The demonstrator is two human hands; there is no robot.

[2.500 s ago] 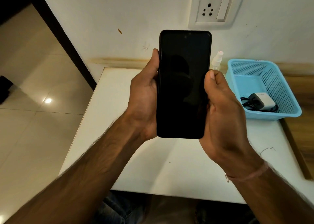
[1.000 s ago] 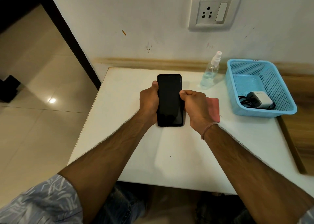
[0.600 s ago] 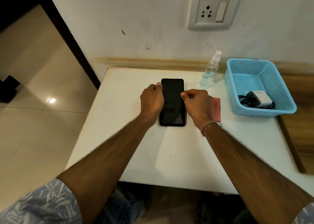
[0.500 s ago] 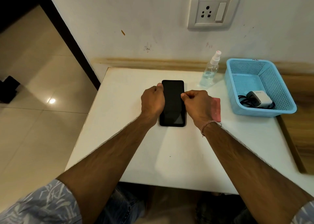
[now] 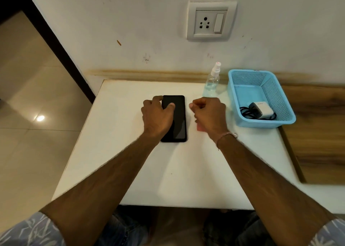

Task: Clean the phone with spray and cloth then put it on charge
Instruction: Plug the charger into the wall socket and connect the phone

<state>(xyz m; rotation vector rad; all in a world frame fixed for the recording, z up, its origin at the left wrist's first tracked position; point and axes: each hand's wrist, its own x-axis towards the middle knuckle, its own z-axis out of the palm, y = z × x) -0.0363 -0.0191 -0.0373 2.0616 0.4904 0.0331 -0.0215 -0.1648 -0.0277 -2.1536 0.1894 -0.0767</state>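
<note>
Phone lies flat on the white table below a wall socket; left hand rests spread on it, right hand curled, empty.

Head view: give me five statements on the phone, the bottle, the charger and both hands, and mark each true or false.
1. The black rectangular phone lies flat on the white table. True.
2. The clear plastic spray bottle lies on its side inside a basket. False: it stands upright on the table, beside the light-blue plastic mesh basket.
3. The white charger is plugged into the wall. False: it lies in the basket with its black cable, and the white wall socket has nothing in it.
4. The left hand rests on the phone, thumb on the screen. True.
5. The right hand holds the phone. False: it is curled and clear of the phone.
</note>
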